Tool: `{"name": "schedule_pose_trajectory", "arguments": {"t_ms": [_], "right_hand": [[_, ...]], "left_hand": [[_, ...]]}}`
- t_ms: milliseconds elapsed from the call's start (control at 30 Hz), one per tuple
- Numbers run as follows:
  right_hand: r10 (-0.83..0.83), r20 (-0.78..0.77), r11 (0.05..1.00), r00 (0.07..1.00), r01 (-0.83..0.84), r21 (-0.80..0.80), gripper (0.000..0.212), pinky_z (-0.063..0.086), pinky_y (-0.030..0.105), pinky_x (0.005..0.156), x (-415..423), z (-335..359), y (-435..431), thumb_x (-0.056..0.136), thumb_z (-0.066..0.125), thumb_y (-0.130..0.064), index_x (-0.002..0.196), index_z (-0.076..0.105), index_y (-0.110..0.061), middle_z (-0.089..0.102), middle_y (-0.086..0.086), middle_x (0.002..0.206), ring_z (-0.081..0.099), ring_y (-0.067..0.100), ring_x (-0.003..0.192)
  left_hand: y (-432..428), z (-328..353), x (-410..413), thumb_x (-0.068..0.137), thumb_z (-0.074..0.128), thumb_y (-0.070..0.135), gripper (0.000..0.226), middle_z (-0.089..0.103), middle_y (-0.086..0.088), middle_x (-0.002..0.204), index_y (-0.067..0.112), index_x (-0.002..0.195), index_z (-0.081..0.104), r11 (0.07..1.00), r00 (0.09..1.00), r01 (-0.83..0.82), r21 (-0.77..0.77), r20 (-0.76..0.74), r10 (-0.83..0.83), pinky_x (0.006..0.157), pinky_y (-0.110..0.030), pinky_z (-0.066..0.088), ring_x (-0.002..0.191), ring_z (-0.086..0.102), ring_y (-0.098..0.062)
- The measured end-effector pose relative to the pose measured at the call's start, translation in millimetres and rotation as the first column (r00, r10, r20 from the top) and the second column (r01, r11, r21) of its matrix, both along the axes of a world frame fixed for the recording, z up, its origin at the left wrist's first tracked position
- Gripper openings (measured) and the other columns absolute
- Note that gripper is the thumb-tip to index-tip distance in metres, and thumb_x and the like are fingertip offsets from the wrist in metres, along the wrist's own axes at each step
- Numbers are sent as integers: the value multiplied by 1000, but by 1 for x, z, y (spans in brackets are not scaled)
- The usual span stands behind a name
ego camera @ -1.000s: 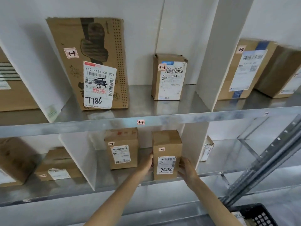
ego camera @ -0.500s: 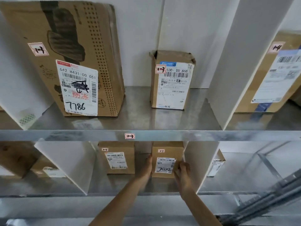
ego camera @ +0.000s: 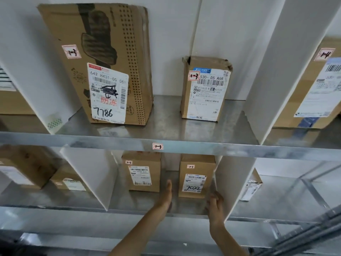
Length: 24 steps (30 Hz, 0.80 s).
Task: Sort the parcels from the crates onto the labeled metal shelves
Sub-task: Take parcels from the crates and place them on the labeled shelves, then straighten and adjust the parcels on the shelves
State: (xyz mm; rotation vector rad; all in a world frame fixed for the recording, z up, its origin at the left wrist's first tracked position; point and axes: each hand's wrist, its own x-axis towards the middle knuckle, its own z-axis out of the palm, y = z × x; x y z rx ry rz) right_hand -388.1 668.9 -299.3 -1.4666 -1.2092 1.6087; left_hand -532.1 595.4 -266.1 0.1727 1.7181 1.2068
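A small brown parcel marked 7022 (ego camera: 195, 177) stands upright on the lower metal shelf (ego camera: 140, 204), in the bay under the label 1-3 (ego camera: 158, 146). My left hand (ego camera: 166, 195) is to its left with fingers straight, apart from the box. Near the parcel's lower right corner is my right hand (ego camera: 215, 206), its fingers loosely curled and holding nothing. A second small parcel (ego camera: 142, 172) stands to the left in the same bay.
On the upper shelf (ego camera: 166, 126) stand a tall box marked 7786 (ego camera: 103, 65) and a smaller labelled box (ego camera: 205, 89). White dividers (ego camera: 273, 71) split the bays. More parcels sit in the side bays. A grey upright crosses the lower right.
Both hands have let go of the 7022 parcel and drawn back toward the shelf's front edge. The parcel now stands alone in the bay.
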Motion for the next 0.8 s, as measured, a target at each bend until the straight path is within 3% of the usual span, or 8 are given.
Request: {"name": "schedule_pose_trajectory", "arguments": {"t_ms": [67,167,333,433,533,633,800], "right_hand": [[6,-9,999,1000,-7,-39,38,45,48,93,5,-5,-15,93,46,-31,129,41,-20,56,15,120,55,27,97],[65,15,995,998,-64,-72,31,41,43,87,7,-2,-39,100,40,-20,129,41,-10,60,16,108,56,30,93],[313,-34,950,949,-313,0,19,41,36,81,-23,32,-90,101,38,-20,108,50,-7,66,12,87,60,28,81],[461,-50,888,886,-459,35,25,44,32,76,-57,53,-126,101,38,-20,105,58,-4,69,9,82,63,24,76],[609,-61,793,791,-605,69,31,48,35,85,-91,70,-170,102,34,-20,100,62,-8,71,9,83,66,25,80],[725,-90,689,683,-717,107,34,47,34,85,-119,88,-216,102,32,-20,99,63,-9,71,10,84,66,24,81],[847,-98,532,522,-833,151,37,49,34,87,-170,109,-291,103,31,-23,98,64,-7,72,12,85,67,23,80]], "left_hand": [[-18,-5,-5,94,23,58,67,46,-11,141,12,140,40,999,999,-39,-8,-4,39,85,-29,47,123,47,-26],[-52,-3,-15,101,24,42,56,62,-16,118,3,127,54,994,994,-87,59,-63,91,66,-18,42,92,59,-17],[-111,21,-31,103,24,29,49,63,-13,103,-4,118,58,965,962,-201,168,-153,227,62,-18,41,72,59,-11],[-156,37,-43,102,26,34,50,66,-12,101,1,113,62,938,931,-254,234,-205,303,68,-21,43,76,62,-15],[-208,47,-59,102,26,35,50,69,-13,102,3,109,64,898,886,-329,292,-234,401,75,-24,47,85,65,-20],[-264,64,-69,102,28,29,43,71,-10,93,11,97,66,828,810,-433,355,-250,531,75,-26,46,85,65,-21],[-358,88,-88,103,28,27,43,72,-6,89,12,94,67,697,655,-577,425,-268,706,78,-27,46,85,66,-18]]}}
